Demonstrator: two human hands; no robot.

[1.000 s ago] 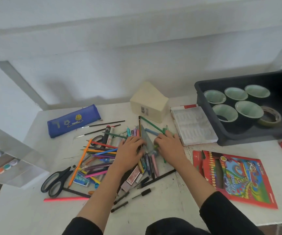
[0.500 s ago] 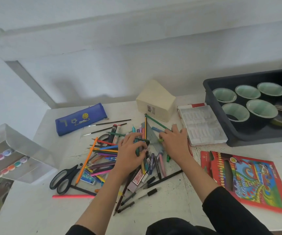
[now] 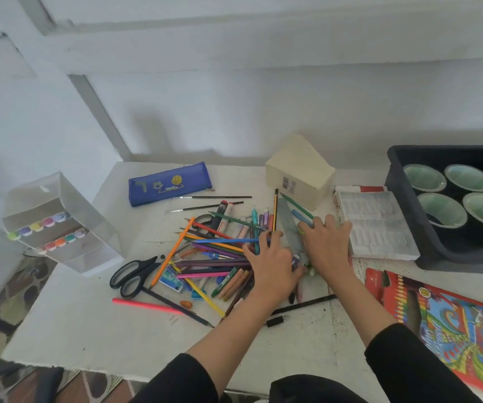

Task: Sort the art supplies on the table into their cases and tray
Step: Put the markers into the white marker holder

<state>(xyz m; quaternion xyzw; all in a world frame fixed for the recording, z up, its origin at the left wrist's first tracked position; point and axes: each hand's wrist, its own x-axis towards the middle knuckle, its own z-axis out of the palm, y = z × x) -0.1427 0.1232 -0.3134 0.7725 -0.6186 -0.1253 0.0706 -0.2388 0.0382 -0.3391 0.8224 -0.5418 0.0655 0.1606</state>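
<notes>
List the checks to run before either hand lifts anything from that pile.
1. Left hand has a pencil secured: cannot tell; it lies on the pencil pile and its grip is hidden.
2. Right hand free: ok, fingers spread flat, holding nothing.
3. Blue pencil case open to receive: not ok, it looks closed.
4. Black tray has room: ok, dark floor shows beside the cups.
5. Scissors clear of both hands: ok, at the pile's left edge.
</notes>
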